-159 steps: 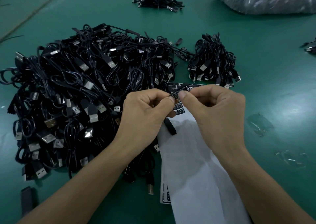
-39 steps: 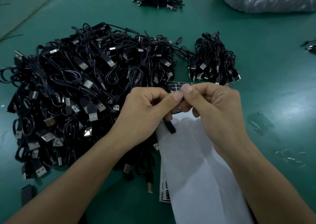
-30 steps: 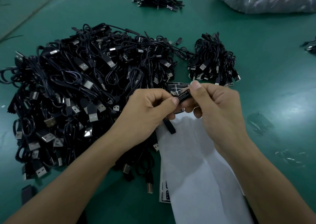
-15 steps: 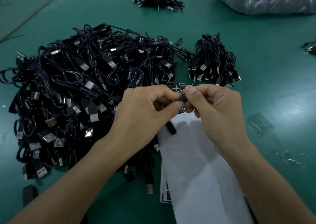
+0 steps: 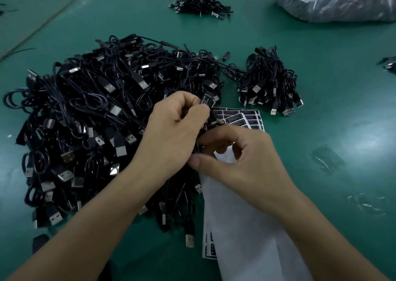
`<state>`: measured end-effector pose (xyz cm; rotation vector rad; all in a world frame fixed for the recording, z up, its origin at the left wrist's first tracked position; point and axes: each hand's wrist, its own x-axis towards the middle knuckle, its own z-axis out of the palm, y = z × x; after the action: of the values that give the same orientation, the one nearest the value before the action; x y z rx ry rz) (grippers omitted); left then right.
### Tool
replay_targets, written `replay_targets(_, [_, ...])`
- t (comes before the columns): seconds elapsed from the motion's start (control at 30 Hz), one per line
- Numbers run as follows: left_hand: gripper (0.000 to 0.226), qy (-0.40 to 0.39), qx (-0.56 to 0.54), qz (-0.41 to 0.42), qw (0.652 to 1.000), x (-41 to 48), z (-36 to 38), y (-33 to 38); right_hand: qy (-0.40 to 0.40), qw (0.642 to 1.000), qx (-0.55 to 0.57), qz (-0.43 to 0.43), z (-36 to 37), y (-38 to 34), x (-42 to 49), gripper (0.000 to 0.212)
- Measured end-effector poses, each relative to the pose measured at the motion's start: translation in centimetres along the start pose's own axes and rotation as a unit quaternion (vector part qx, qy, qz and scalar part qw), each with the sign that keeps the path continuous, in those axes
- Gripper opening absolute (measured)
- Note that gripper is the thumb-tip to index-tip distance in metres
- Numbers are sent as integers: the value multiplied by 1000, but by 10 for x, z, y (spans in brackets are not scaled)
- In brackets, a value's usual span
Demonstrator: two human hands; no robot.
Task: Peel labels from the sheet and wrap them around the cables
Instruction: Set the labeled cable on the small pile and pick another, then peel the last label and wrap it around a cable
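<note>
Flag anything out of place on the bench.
Two things stand out: crumpled clear film scraps lie loose on the green mat at right, and a lone black piece sits apart from the big cable pile at near left, too dark to identify. Nothing looks damaged.

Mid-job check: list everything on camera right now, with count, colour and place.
table: one, green, under everything
big cable pile: one, black, left-centre
small cable bundle: one, black, right of the pile
far cable heap: one, black, top centre
label sheet: one, black labels on white, centre-right
backing paper: one, white, near centre
plastic bag: one, clear, far right
cable: one, black, mid-frame
left hand: one, grips the cable
right hand: one, fingers curled just below; grip unclear
</note>
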<state>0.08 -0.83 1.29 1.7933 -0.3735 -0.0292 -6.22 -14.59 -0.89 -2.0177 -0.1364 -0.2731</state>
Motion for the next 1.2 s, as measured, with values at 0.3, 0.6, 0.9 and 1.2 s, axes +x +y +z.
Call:
replay_targets(0.3, [33,33,-110,8,993,-4,-2,12,-53,988,-103,-106,23,-4,-6,16])
replay_targets(0.6, [38,97,-168,-14,981,-2,-4,9,-16,988,-104,-117,36,-4,-9,12])
replay_targets(0.9, [23,158,-162,-8,974,1,-4,2,101,984,150,-1,18,-8,1,10])
replay_targets(1.2, [18,-66,38,59,995,-14,12,-8,213,968,114,65,-39,8,38,13])
